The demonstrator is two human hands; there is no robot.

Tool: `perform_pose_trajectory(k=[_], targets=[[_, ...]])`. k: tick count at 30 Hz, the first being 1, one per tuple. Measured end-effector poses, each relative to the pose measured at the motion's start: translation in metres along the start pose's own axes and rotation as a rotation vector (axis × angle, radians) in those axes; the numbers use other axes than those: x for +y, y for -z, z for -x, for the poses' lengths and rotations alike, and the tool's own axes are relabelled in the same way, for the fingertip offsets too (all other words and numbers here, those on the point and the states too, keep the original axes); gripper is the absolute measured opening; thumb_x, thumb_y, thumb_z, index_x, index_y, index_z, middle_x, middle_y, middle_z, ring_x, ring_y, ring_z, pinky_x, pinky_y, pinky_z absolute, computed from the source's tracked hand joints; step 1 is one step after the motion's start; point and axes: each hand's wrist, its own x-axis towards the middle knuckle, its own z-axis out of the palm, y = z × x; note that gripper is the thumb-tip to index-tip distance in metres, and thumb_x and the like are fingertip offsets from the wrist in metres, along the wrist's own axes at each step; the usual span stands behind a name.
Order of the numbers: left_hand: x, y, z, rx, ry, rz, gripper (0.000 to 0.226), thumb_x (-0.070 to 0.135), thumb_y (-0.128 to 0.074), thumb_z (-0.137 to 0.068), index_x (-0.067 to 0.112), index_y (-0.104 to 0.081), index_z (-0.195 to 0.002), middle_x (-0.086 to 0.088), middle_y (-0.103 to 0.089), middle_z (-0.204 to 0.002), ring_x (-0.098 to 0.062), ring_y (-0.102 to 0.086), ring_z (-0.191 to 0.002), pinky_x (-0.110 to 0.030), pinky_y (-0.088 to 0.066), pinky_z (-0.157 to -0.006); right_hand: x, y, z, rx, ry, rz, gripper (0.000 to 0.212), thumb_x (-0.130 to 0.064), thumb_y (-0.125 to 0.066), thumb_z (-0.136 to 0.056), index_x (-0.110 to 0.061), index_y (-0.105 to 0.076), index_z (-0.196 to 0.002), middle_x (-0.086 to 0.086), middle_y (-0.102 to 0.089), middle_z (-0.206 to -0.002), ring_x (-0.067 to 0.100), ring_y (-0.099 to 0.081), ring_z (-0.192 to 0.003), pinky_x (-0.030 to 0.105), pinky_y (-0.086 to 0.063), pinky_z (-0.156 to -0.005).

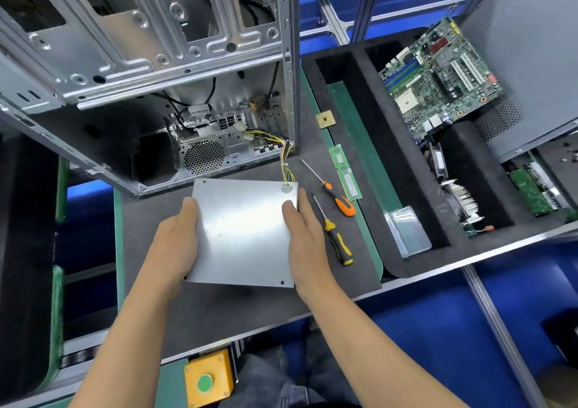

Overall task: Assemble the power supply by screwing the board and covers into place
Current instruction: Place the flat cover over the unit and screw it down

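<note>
Both forearms reach straight out over the dark bench mat (219, 307), bare to the elbow. The left hand (175, 245) wraps the left edge of the power supply (240, 232), thumb lying flat on top and fingers tucked under, out of sight. The right hand (305, 245) clamps the right edge the same way. The silver box sits on the mat in front of the open PC case (150, 73), its yellow wires (287, 170) running into it. Two screwdrivers (337, 238) lie just right.
</note>
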Motion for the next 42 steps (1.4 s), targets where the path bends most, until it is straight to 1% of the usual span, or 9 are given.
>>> perform_pose_trajectory(k=[6,8,11,14,18,24,33,38,42], targets=[[0.019,0.021,-0.009,0.046,0.025,0.006,0.074,0.085,-0.033,-0.07,0.019,-0.065,-0.083,0.009,-0.074,-0.078,-0.023,-0.07,-0.081,-0.04,-0.052,-0.076,-0.027,0.001,0.003,-0.048,0.051,0.002,0.063,-0.059,-0.045,-0.085,-0.043,-0.037,-0.146,-0.032,-0.052,-0.135,-0.004,-0.046,-0.129,0.037,-0.035,-0.112],[0.025,0.018,-0.013,0.039,0.03,0.022,0.069,0.081,-0.036,-0.073,0.018,-0.062,-0.083,0.013,-0.072,-0.078,-0.021,-0.069,-0.084,-0.04,-0.053,-0.079,-0.033,0.0,-0.001,-0.035,0.015,0.028,0.063,-0.058,-0.043,-0.087,-0.037,-0.04,-0.146,-0.022,-0.053,-0.139,0.004,-0.048,-0.129,0.041,-0.036,-0.112],[0.025,0.009,-0.015,0.045,-0.011,0.009,0.044,0.069,-0.042,-0.089,0.029,-0.059,-0.083,0.011,-0.067,-0.082,-0.021,-0.068,-0.081,-0.047,-0.055,-0.09,-0.032,-0.001,-0.005,-0.031,-0.03,0.03,0.041,-0.047,-0.042,-0.095,-0.038,-0.054,-0.132,-0.018,-0.062,-0.127,0.01,-0.054,-0.124,0.045,-0.039,-0.11],[0.02,0.004,-0.015,0.013,0.037,-0.033,0.054,0.068,-0.037,-0.095,0.021,-0.058,-0.079,0.005,-0.069,-0.076,-0.023,-0.068,-0.074,-0.041,-0.057,-0.074,-0.027,-0.002,-0.006,0.001,-0.065,0.055,0.056,-0.052,-0.042,-0.09,-0.031,-0.049,-0.141,-0.011,-0.056,-0.137,0.014,-0.05,-0.13,0.047,-0.037,-0.112],[0.022,0.0,-0.017,0.037,-0.012,-0.024,0.05,0.061,-0.037,-0.1,0.023,-0.055,-0.073,0.011,-0.064,-0.073,-0.013,-0.063,-0.071,-0.027,-0.041,-0.057,-0.026,-0.003,-0.01,0.036,-0.1,0.073,0.078,-0.06,-0.04,-0.08,-0.024,-0.039,-0.149,-0.003,-0.046,-0.149,0.019,-0.042,-0.138,0.048,-0.033,-0.114],[0.018,0.007,-0.018,0.003,0.001,0.011,0.053,0.066,-0.038,-0.097,0.023,-0.063,-0.077,0.016,-0.067,-0.054,-0.019,-0.064,-0.068,-0.034,-0.05,-0.068,-0.024,-0.004,-0.01,0.025,0.022,0.112,0.05,-0.051,-0.037,-0.092,-0.03,-0.053,-0.135,-0.012,-0.063,-0.127,0.015,-0.055,-0.123,0.047,-0.039,-0.109],[0.019,0.003,-0.007,0.014,-0.028,0.011,0.056,0.063,-0.035,-0.1,0.023,-0.065,-0.075,0.019,-0.068,-0.057,-0.015,-0.063,-0.066,-0.031,-0.046,-0.062,-0.019,-0.002,-0.009,0.012,0.0,0.145,0.07,-0.058,-0.036,-0.088,-0.029,-0.033,-0.152,-0.012,-0.046,-0.149,0.012,-0.041,-0.137,0.044,-0.03,-0.116],[0.019,0.003,-0.008,0.03,-0.051,-0.042,0.057,0.066,-0.033,-0.096,0.021,-0.066,-0.083,0.002,-0.072,-0.086,-0.02,-0.067,-0.078,-0.033,-0.043,-0.062,-0.016,-0.002,-0.01,0.027,-0.024,0.164,0.076,-0.061,-0.034,-0.085,-0.03,-0.028,-0.154,-0.011,-0.042,-0.151,0.013,-0.038,-0.14,0.045,-0.028,-0.117],[0.019,0.007,-0.008,0.024,-0.065,-0.064,0.059,0.068,-0.033,-0.094,0.022,-0.066,-0.08,0.001,-0.072,-0.086,-0.022,-0.066,-0.078,-0.034,-0.045,-0.064,-0.016,-0.003,-0.008,0.048,0.02,0.186,0.07,-0.058,-0.033,-0.091,-0.028,-0.028,-0.154,-0.014,-0.04,-0.152,0.009,-0.035,-0.14,0.043,-0.025,-0.118]])
